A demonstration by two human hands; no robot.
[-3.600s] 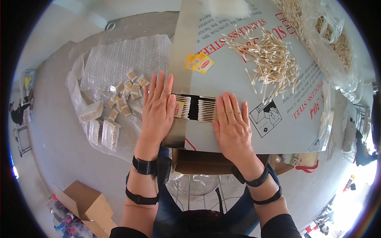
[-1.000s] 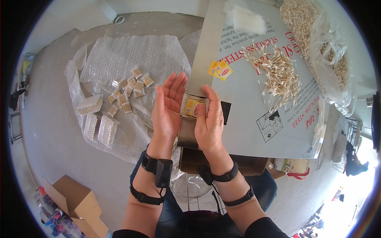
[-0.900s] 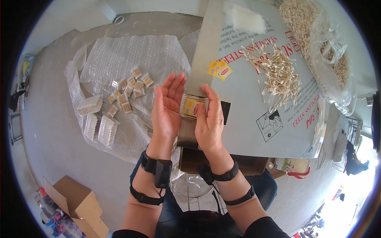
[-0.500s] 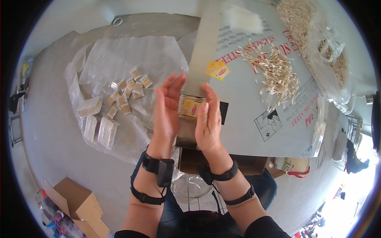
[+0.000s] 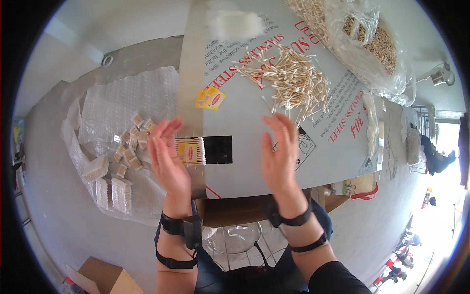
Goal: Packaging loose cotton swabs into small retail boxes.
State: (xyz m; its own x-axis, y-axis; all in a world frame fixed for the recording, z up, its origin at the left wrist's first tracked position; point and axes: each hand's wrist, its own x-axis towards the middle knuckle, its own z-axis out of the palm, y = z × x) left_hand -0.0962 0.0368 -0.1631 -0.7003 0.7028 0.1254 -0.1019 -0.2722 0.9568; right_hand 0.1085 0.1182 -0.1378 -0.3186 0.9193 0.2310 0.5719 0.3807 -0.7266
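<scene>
My left hand (image 5: 169, 159) is open, fingers stretched out, at the left end of a bundle of cotton swabs (image 5: 199, 150). Whether it touches the bundle I cannot tell. A yellow card (image 5: 188, 153) lies on top of the bundle's row of swabs. Beside the bundle, on the table, is a black rectangle (image 5: 219, 149). Farther right, my right hand (image 5: 281, 159) is open above the table with nothing in it. Beyond the hands are a loose pile of cotton swabs (image 5: 298, 81) and a few yellow cards (image 5: 210, 98).
A clear plastic bag (image 5: 362, 63) full of swabs lies at the far right of the film-covered table (image 5: 245, 176). To the left, bubble wrap (image 5: 147, 93) carries several small packs (image 5: 129, 152) and white swab bundles (image 5: 121, 193). A cardboard box (image 5: 105, 274) stands lower left.
My hands, on either side of the swab bundle before, are now wider apart; the right one has moved away to the right. The whole view has shifted, bringing the table further left.
</scene>
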